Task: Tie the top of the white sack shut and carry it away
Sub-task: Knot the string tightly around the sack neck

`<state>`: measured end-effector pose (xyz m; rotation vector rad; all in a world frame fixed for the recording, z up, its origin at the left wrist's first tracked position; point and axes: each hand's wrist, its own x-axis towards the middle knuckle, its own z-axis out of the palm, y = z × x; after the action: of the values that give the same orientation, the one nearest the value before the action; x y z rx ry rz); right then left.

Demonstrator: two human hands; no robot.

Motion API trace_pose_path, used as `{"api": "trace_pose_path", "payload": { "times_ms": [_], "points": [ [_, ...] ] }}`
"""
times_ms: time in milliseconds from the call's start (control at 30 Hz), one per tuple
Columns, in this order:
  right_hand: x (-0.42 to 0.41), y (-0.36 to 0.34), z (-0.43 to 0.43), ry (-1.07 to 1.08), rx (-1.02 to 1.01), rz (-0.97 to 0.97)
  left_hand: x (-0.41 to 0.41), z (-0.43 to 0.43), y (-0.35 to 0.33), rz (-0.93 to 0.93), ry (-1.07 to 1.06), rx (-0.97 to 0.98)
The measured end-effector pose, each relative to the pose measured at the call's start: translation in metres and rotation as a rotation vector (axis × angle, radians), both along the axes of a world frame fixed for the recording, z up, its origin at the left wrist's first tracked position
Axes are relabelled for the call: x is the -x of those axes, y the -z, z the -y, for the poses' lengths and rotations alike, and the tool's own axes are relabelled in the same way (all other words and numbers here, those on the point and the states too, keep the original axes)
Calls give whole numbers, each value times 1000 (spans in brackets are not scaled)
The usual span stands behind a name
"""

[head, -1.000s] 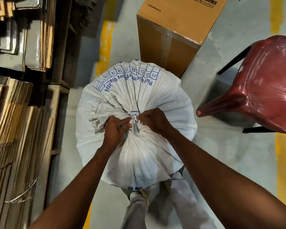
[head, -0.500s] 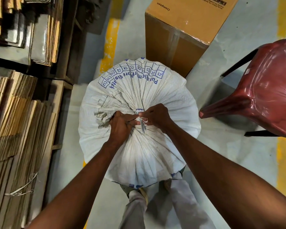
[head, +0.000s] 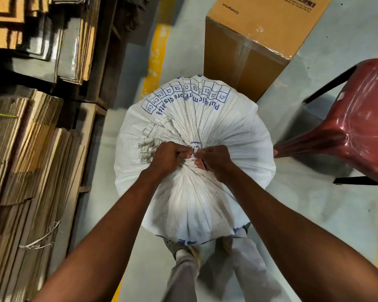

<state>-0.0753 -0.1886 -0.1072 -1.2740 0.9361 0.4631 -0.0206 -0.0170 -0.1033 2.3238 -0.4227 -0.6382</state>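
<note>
The grey concrete floor, crossed by worn yellow lines, carries everything here. Along the left stand stacks of flattened cardboard on wooden racking. At the top a sealed brown carton sits just beyond the sack, and a glossy red plastic chair stands near on the right, apart from it.

The white woven sack stands upright on the floor directly in front of the person's feet, full and rounded, its blue print facing away. Its long axis runs vertically, towards the camera, so the gathered neck points up at the hands and the pleats fan out from it on all sides. The frayed end of the mouth splays out to the left of the neck.

Both hands meet right on that neck, about equally near it. The left hand is closed in a fist around the bunched fabric on its left side. The right hand is closed too, its fingertips pinching at the knot point; a thin pale strand seems to be between them, though it is too small to be sure of.

The tying looks to be in progress, not finished. Since the neck lies straight below the hands, any tightening pull would probably go sideways, apart, and the lift afterwards straight up.
</note>
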Motion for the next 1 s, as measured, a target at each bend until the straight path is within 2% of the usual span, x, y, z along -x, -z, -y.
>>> {"api": "trace_pose_path", "payload": {
  "times_ms": [100,333,467,800,1000],
  "points": [
    [-3,1,3,6,1,-23,0,5,-3,57,51,-26],
    [-6,-6,13,-59,-45,-30,-9,12,-15,-43,115,-127],
    [-7,-11,14,-55,-62,-25,-20,20,-18,-53,69,-216],
    [-1,-12,19,20,-171,-63,-19,7,-11,2,-135,-201],
    [-1,-11,23,57,-186,-82,-18,3,-16,80,-54,-165]
  ]
}}
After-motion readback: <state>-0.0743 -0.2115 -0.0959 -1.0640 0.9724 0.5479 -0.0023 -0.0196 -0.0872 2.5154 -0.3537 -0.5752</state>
